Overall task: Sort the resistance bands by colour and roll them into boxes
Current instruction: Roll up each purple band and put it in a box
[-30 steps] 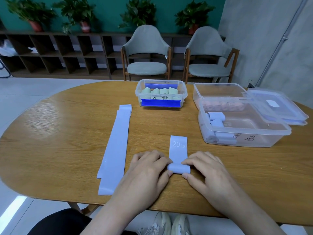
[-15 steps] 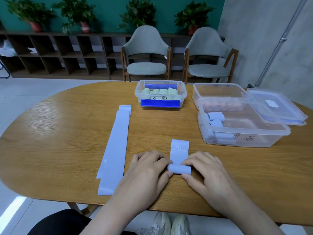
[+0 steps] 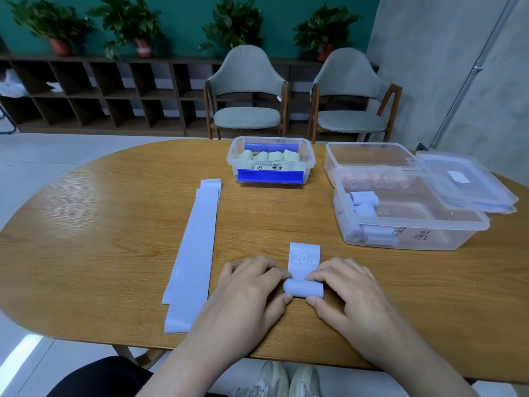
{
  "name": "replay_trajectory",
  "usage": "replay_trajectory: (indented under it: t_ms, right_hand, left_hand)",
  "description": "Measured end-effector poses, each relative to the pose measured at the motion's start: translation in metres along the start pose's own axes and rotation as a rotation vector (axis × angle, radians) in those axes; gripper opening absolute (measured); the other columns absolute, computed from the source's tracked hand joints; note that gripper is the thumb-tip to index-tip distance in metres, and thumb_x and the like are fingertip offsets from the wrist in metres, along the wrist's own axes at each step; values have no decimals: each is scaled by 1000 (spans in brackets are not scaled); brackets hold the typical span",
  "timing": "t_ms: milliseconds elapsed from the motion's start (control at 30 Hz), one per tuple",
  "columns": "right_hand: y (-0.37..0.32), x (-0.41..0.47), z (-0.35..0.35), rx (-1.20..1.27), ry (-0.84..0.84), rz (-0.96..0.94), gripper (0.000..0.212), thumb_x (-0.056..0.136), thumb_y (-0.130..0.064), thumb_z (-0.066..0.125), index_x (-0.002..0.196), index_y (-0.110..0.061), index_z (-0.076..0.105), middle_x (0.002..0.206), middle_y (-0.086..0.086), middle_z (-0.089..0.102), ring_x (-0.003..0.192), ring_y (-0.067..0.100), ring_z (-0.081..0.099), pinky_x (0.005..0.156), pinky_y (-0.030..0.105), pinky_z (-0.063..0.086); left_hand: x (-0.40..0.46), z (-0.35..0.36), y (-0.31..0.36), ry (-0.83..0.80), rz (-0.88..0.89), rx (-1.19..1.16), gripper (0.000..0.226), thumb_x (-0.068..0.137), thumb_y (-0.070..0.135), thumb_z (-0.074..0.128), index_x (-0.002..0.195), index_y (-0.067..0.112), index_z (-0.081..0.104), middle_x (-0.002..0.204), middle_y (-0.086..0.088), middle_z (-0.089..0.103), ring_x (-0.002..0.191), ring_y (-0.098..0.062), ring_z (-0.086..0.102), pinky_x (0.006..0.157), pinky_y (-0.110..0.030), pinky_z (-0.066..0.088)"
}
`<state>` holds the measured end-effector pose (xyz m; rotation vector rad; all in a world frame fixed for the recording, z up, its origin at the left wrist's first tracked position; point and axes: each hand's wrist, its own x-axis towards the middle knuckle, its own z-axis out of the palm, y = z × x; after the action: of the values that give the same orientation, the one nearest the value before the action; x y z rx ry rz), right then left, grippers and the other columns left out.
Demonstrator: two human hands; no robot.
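Observation:
A pale blue band (image 3: 304,285) marked "20 LB" lies near the table's front edge, most of it wound into a roll. My left hand (image 3: 252,290) pinches the roll's left end and my right hand (image 3: 346,290) pinches its right end, thumbs at the near side. A short flat tail sticks out beyond the fingers. Two more flat pale blue bands (image 3: 197,250) lie stacked to the left. The clear box (image 3: 429,227) on the right holds several rolled blue bands (image 3: 363,200). A smaller box (image 3: 272,179) with blue clips holds green rolls (image 3: 269,156).
Behind the blue-band box stands another clear box (image 3: 369,150) with pinkish contents, and a lid (image 3: 469,181) rests over both at the far right. The wooden table (image 3: 100,239) is oval. Two chairs (image 3: 247,93) stand behind it, near a shelf with plants.
The roll has grown and moved slightly away from me, leaving a shorter flat tail. Both hands stayed on the roll's ends.

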<state>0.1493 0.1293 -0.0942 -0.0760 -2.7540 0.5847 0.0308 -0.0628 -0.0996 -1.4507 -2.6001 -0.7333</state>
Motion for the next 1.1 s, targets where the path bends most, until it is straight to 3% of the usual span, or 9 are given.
replay_trajectory:
  t_ms: [933,1100]
  right_hand:
    - [1,-1,2,16,37,-18,25,88,-51,53,106,-36,62,104,-24,48,101,1,48,87,36,43]
    - [0,0,0,40,45,-18,26,84,-52,59,107,-39,58,107,-26,49,105,0,48,90,33,42]
  left_hand:
    - [-1,-1,2,-27,15,24,33,93,58,41,122,45,50,121,27,43,122,2,40,107,-29,26]
    - [0,-1,2,-17,14,22,30,97,56,34,120,45,49,121,27,43,121,2,38,107,-31,29]
